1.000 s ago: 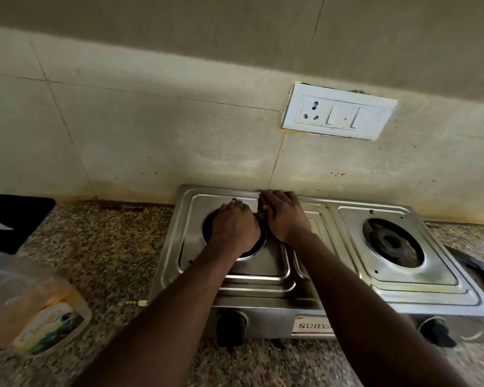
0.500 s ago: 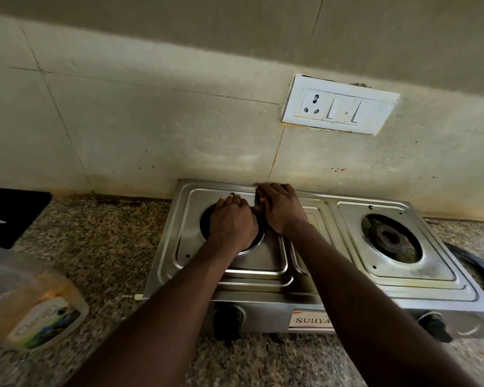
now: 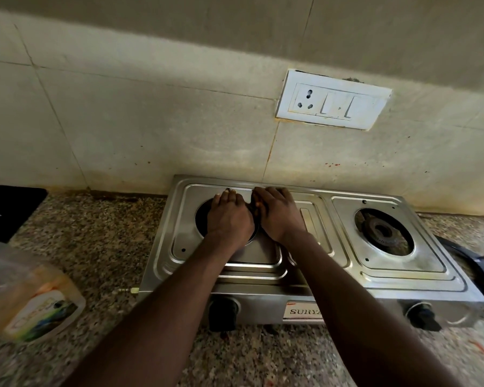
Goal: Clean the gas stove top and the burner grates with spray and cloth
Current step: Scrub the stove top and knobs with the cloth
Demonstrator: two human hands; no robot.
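Hiding left burner (image 3: 202,219): left hand (image 3: 229,217), right hand (image 3: 278,213); whether fingers (image 3: 274,191) clamp, cannot tell.

A speckled granite counter (image 3: 101,247) runs along the foot of the tiled wall (image 3: 151,121). A steel two-burner stove (image 3: 403,277) stands on it, back edge close to the wall, knobs facing the near edge, a small nozzle sticking out of its left side. At the near left a clear plastic bottle (image 3: 31,300) with a green label sits blurred on the stone. A flat black slab (image 3: 9,210) lies at the far left; a black curved piece (image 3: 475,263) lies just right of the stove
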